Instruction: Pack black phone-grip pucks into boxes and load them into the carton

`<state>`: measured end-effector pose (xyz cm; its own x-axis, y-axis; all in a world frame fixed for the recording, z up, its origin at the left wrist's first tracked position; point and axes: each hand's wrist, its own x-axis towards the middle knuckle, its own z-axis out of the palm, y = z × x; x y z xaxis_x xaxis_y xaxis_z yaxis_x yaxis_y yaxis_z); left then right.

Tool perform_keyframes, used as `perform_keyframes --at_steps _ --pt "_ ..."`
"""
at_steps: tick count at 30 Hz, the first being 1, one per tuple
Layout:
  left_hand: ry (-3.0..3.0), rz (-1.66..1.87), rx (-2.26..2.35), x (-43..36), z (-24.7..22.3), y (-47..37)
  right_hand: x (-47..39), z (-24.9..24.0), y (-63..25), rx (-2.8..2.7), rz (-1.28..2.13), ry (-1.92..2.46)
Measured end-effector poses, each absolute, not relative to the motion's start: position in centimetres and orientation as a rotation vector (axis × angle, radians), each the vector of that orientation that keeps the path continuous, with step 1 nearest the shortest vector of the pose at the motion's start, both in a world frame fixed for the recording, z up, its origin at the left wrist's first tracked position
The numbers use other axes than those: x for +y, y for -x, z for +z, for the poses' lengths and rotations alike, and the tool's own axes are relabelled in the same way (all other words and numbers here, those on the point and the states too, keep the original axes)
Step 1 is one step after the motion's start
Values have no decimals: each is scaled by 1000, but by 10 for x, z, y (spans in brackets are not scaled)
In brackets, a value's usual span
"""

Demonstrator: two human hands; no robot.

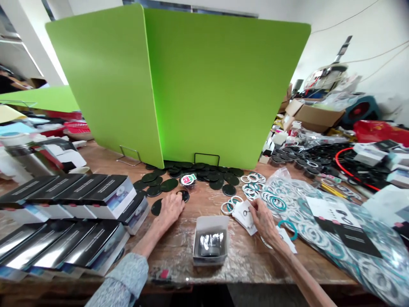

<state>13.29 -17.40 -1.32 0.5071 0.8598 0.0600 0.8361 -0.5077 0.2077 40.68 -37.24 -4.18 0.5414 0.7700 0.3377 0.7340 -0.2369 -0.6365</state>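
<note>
My left hand [172, 208] rests low over the table at centre-left, fingers bent together at a small black disc [183, 196]; whether it grips the disc is hidden. More black discs [169, 184] lie scattered beyond it. My right hand [261, 215] has its fingers closed at the edge of white printed cards [244, 216], right of centre. Between the hands and nearer to me stands an open white box [211, 261] with a dark, shiny wrapped item [211, 244] inside. White and teal rings [228, 207] lie beside the cards.
Stacked black-and-white boxes [105, 194] fill the left side. A green divider [220, 89] stands across the back on wire feet. On the right lies a plastic bag of rings [316, 230] with leaflets [348, 226] on top. A round sticker [188, 179] sits among the discs.
</note>
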Motion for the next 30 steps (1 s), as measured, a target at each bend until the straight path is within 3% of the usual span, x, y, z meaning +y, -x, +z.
perform_keyframes --at_steps 13,21,30 --pt "-2573 255 1377 -174 -3 -144 -373 -21 -377 -1139 398 1784" --pt "-2085 613 1275 -186 19 -123 -347 -21 -368 -939 650 1545" --pt "-1569 802 931 -223 33 -174 -292 -3 -318 -961 842 1279"
